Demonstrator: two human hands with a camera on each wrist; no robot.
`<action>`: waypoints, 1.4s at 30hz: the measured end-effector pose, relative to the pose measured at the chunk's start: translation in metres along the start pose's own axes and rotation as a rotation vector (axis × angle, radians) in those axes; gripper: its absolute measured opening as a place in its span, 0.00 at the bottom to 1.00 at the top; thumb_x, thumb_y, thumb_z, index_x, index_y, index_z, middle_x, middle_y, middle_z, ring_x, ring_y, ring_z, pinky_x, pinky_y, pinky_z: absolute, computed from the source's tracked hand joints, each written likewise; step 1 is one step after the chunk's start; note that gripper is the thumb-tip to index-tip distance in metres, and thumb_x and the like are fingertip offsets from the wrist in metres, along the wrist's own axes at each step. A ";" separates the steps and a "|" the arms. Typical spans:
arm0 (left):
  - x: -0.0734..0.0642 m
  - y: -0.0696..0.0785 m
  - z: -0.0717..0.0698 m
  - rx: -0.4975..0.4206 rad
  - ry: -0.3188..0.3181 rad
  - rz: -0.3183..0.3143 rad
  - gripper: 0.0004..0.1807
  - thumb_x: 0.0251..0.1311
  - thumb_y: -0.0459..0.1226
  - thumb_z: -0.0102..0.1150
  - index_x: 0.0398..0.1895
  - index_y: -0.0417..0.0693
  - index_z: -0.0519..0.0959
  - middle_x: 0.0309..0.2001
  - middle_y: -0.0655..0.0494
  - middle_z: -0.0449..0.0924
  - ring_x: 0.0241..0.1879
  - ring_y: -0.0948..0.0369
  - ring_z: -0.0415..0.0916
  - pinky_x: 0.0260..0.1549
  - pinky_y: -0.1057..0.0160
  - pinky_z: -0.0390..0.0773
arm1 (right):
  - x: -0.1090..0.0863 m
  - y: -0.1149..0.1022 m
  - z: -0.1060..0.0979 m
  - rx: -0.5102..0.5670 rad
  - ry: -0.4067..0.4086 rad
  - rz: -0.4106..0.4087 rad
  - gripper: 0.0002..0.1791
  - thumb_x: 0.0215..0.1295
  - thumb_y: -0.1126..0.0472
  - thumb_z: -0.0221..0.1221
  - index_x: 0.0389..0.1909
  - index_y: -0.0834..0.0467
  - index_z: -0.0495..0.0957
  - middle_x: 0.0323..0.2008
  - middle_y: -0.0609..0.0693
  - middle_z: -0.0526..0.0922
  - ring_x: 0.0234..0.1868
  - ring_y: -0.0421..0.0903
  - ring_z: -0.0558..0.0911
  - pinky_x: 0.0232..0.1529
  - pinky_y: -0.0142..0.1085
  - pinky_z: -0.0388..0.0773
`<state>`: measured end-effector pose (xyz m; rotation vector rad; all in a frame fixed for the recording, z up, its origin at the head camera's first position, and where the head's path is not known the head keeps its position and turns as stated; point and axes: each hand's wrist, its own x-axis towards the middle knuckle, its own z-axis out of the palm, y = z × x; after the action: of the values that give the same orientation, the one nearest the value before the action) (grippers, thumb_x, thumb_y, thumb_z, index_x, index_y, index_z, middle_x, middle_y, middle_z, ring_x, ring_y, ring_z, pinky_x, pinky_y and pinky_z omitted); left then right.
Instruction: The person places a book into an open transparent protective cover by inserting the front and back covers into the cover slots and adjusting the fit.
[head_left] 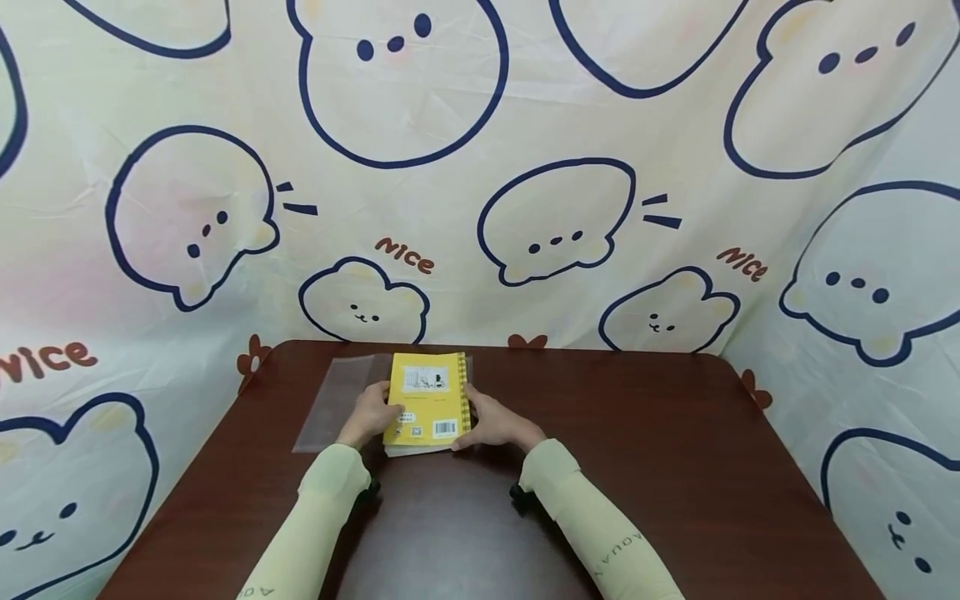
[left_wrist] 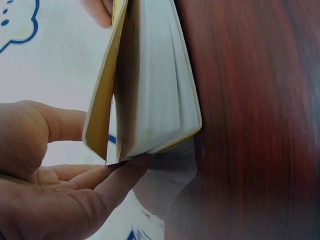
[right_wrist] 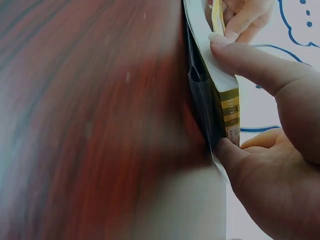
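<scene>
A thick yellow spiral-bound notebook (head_left: 430,407) lies near the far edge of the table, its barcode side up. At its left edge my left hand (head_left: 367,414) pinches the yellow cover (left_wrist: 102,100), which stands a little apart from the white pages (left_wrist: 157,75) in the left wrist view. My right hand (head_left: 495,421) grips the bound side, thumb along the bottom edge of the pages and fingers at the spine (right_wrist: 231,112). A clear plastic book cover (head_left: 333,404) spreads out from under the notebook to the left; a fold of it (right_wrist: 200,100) shows below the spine.
The dark brown wooden table (head_left: 637,467) extends to both sides and toward me. Behind it hangs a pale cloth (head_left: 450,200) printed with cartoon bears, which also covers the sides.
</scene>
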<state>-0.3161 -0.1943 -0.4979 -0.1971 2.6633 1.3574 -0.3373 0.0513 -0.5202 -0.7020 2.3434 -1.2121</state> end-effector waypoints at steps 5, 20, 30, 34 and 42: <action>-0.002 0.008 0.017 -0.004 -0.003 0.001 0.36 0.70 0.31 0.55 0.76 0.26 0.54 0.66 0.29 0.70 0.48 0.49 0.81 0.49 0.51 0.83 | -0.017 0.010 -0.011 0.014 0.008 0.013 0.67 0.54 0.59 0.77 0.82 0.62 0.37 0.82 0.58 0.42 0.79 0.51 0.56 0.72 0.45 0.66; 0.002 0.041 0.064 -0.067 -0.057 0.094 0.31 0.68 0.29 0.55 0.73 0.27 0.61 0.54 0.36 0.80 0.41 0.54 0.83 0.40 0.59 0.83 | -0.060 0.042 -0.052 0.056 0.068 0.069 0.67 0.50 0.63 0.79 0.82 0.60 0.40 0.82 0.56 0.43 0.79 0.52 0.56 0.73 0.48 0.64; 0.001 0.060 0.095 -0.090 -0.073 0.158 0.31 0.69 0.28 0.52 0.73 0.27 0.60 0.56 0.34 0.79 0.43 0.53 0.83 0.35 0.61 0.80 | -0.085 0.064 -0.074 0.089 0.094 0.076 0.66 0.51 0.67 0.77 0.82 0.59 0.39 0.82 0.56 0.42 0.80 0.55 0.55 0.72 0.49 0.65; -0.001 0.067 0.105 -0.164 -0.117 0.153 0.31 0.70 0.28 0.51 0.75 0.28 0.58 0.53 0.36 0.80 0.40 0.54 0.83 0.32 0.62 0.80 | -0.095 0.071 -0.081 0.098 0.104 0.084 0.66 0.51 0.68 0.77 0.82 0.60 0.40 0.82 0.57 0.42 0.80 0.56 0.53 0.72 0.50 0.64; -0.002 0.082 0.121 -0.341 -0.157 0.144 0.30 0.70 0.26 0.47 0.75 0.30 0.58 0.54 0.37 0.78 0.43 0.53 0.83 0.35 0.62 0.80 | -0.111 0.081 -0.094 0.116 0.115 0.079 0.66 0.51 0.69 0.76 0.82 0.62 0.39 0.82 0.58 0.42 0.80 0.56 0.52 0.73 0.51 0.61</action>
<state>-0.3211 -0.0483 -0.5026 0.0657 2.3435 1.7862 -0.3228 0.2171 -0.5229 -0.5093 2.3459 -1.3733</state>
